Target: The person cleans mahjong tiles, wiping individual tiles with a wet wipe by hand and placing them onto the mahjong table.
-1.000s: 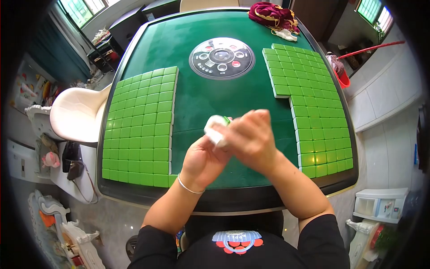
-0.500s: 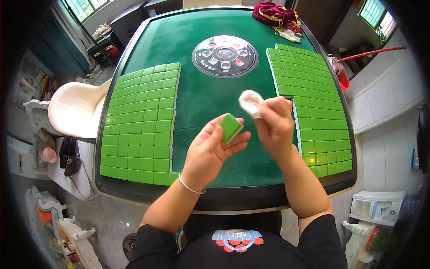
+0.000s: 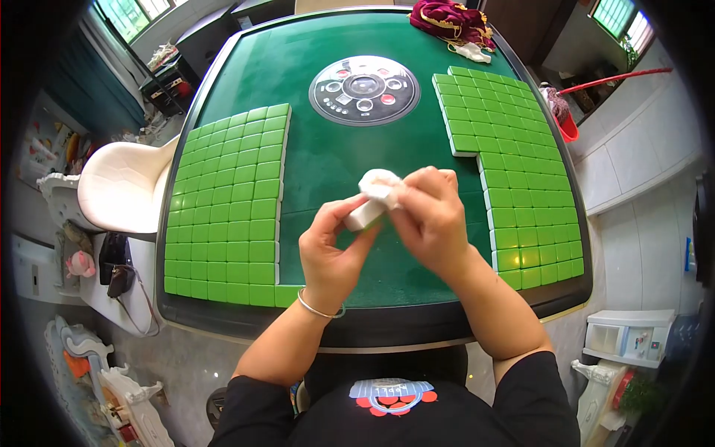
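Observation:
Between thumb and fingers, my left hand (image 3: 333,242) grips a mahjong tile (image 3: 365,214), its white side turned up. My right hand (image 3: 434,216) pinches a white cloth (image 3: 378,185), which touches the upper end of the tile. Both hands are held above the green table top (image 3: 357,272), close together at its middle. Rows of green-backed mahjong tiles lie flat on each side: a left block (image 3: 227,205) and a right block (image 3: 514,175). Part of the tile is hidden by my fingers and the cloth.
A round control panel (image 3: 365,89) is set in the table's centre. At the far right corner lies a dark red cloth bag (image 3: 450,22) with a white cloth (image 3: 471,52) beside it. A cream chair (image 3: 123,186) stands at the left, and a red bucket (image 3: 567,128) at the right.
My left hand has turned the tile from its green back to its white side. My right hand has moved left, bringing the cloth against the tile. The view has shifted slightly.

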A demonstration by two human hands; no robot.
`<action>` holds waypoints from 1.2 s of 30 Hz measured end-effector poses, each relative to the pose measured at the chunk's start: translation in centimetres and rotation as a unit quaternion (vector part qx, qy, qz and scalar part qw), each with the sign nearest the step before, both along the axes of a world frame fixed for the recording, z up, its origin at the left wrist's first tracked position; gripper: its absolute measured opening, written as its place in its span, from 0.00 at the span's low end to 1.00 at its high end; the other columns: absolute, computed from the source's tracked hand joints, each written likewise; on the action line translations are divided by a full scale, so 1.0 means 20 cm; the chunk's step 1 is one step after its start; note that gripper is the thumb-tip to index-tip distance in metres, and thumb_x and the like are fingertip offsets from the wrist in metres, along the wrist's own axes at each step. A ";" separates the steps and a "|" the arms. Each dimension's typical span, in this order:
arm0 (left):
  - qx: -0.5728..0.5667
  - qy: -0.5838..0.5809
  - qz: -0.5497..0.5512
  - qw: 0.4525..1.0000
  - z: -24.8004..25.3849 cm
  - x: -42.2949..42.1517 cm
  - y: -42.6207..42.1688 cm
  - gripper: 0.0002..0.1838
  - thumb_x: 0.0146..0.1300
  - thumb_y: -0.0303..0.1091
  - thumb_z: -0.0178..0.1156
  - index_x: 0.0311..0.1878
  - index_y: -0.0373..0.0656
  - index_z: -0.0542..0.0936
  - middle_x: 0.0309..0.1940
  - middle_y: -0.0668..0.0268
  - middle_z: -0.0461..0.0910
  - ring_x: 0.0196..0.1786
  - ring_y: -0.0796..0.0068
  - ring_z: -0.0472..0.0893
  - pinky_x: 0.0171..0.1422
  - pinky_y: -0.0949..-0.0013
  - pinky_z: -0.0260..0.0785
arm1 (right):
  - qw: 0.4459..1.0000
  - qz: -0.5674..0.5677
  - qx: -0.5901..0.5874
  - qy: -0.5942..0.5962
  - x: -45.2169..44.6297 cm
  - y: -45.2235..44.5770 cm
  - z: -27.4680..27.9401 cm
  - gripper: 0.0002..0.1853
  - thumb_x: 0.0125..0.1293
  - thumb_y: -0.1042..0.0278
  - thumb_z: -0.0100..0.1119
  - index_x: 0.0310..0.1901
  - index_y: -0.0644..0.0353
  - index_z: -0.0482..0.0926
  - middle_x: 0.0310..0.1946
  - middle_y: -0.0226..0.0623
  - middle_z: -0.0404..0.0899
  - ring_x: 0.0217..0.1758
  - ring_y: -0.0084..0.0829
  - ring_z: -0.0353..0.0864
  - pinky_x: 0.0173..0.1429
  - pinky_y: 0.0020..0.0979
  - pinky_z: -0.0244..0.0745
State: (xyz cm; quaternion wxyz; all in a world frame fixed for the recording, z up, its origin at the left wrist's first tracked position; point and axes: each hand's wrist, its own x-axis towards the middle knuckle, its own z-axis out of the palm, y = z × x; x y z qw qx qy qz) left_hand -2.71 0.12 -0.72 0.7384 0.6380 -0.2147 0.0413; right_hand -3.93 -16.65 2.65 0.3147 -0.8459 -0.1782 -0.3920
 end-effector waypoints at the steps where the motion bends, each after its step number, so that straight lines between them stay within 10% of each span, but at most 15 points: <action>1: -0.015 0.016 -0.009 1.000 0.02 0.00 -0.01 0.20 0.57 0.17 0.67 0.53 0.34 0.74 0.52 0.56 0.81 0.53 0.73 0.80 0.60 0.69 0.73 | 1.000 -0.015 0.018 0.014 0.02 -0.03 -0.03 0.10 0.51 0.70 0.69 0.38 0.53 0.85 0.30 0.27 0.76 0.33 0.29 0.73 0.44 0.34 0.60; 5: -0.030 0.031 -0.039 0.998 0.05 0.02 -0.03 0.19 0.56 0.17 0.67 0.48 0.38 0.73 0.47 0.65 0.75 0.52 0.75 0.78 0.58 0.73 0.72 | 0.975 0.007 0.214 0.055 0.03 -0.05 -0.06 0.08 0.52 0.72 0.67 0.37 0.54 0.85 0.30 0.29 0.76 0.33 0.30 0.73 0.44 0.34 0.62; 12: 0.171 -0.145 0.062 0.973 0.05 0.01 0.02 0.19 0.54 0.16 0.67 0.50 0.35 0.76 0.44 0.67 0.71 0.49 0.74 0.78 0.56 0.70 0.73 | 0.990 0.065 -0.094 -0.079 -0.06 0.08 0.02 0.15 0.49 0.66 0.70 0.42 0.50 0.84 0.30 0.23 0.72 0.33 0.27 0.73 0.45 0.34 0.61; 15: 0.044 -0.117 0.037 0.992 0.01 0.03 0.00 0.19 0.55 0.18 0.68 0.50 0.38 0.77 0.43 0.65 0.75 0.47 0.73 0.79 0.52 0.71 0.77 | 0.998 0.014 -0.056 -0.032 -0.03 0.01 0.04 0.12 0.49 0.67 0.69 0.38 0.51 0.84 0.30 0.24 0.74 0.34 0.27 0.73 0.45 0.35 0.61; 21: -0.232 0.292 -0.201 0.906 0.11 0.04 0.01 0.22 0.75 0.38 0.51 0.65 0.37 0.65 0.52 0.56 0.76 0.50 0.67 0.80 0.47 0.70 0.76 | 0.932 0.042 0.334 0.133 0.02 -0.08 -0.01 0.07 0.57 0.72 0.69 0.38 0.56 0.86 0.31 0.32 0.77 0.33 0.33 0.75 0.43 0.32 0.68; 26: -0.355 0.325 -0.451 0.751 -0.02 0.13 0.05 0.30 0.78 0.56 0.34 0.59 0.37 0.71 0.45 0.55 0.79 0.43 0.69 0.79 0.45 0.70 0.73 | 0.976 0.092 0.186 0.069 -0.01 0.00 -0.05 0.11 0.55 0.72 0.68 0.41 0.51 0.87 0.32 0.30 0.77 0.36 0.32 0.75 0.44 0.33 0.68; 31: -0.261 0.531 -0.056 0.804 0.22 0.00 -0.07 0.28 0.78 0.58 0.31 0.49 0.44 0.74 0.39 0.66 0.78 0.26 0.76 0.73 0.23 0.77 0.62 | 0.991 0.132 -0.022 -0.024 -0.03 0.14 -0.05 0.14 0.48 0.63 0.70 0.41 0.42 0.87 0.35 0.21 0.75 0.39 0.27 0.73 0.50 0.34 0.60; 36: -0.237 0.428 -0.290 0.822 0.01 0.05 0.04 0.24 0.79 0.53 0.34 0.49 0.47 0.75 0.32 0.69 0.77 0.26 0.79 0.73 0.21 0.78 0.61 | 0.999 0.050 -0.002 -0.005 0.05 0.05 -0.05 0.09 0.52 0.67 0.69 0.37 0.45 0.87 0.31 0.23 0.74 0.36 0.27 0.73 0.46 0.34 0.60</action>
